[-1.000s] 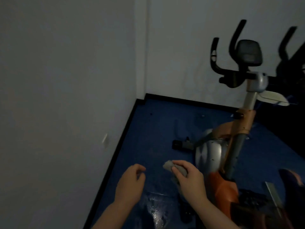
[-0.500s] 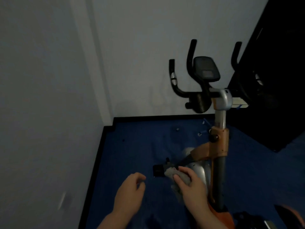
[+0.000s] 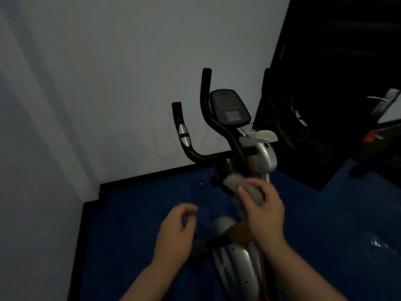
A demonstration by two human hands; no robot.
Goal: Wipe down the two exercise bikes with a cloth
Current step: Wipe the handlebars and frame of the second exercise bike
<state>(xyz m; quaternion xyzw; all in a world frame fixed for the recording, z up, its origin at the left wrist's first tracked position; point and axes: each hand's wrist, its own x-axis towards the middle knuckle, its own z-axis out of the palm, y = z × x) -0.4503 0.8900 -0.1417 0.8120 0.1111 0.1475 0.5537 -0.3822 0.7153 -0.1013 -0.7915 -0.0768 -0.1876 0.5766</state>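
Observation:
A silver and orange exercise bike (image 3: 265, 157) stands in front of me, with black handlebars (image 3: 188, 148) and a dark console (image 3: 230, 108). My right hand (image 3: 264, 211) holds a grey cloth (image 3: 240, 186) against the bike's upright post, just below the handlebar clamp. My left hand (image 3: 176, 231) hovers beside it over the blue floor, fingers loosely curled, holding nothing. A second bike (image 3: 382, 129) shows partly at the far right in the dark.
White walls (image 3: 108, 83) meet in a corner at left, with black skirting along the blue floor (image 3: 134, 224). A large dark panel (image 3: 325, 72) rises behind the bike at right. The bike's silver flywheel cover (image 3: 236, 263) sits below my hands.
The view has swung right and closer to the bike. My right hand has risen with the cloth from near the flywheel up to the post under the handlebars. My left hand stays beside it.

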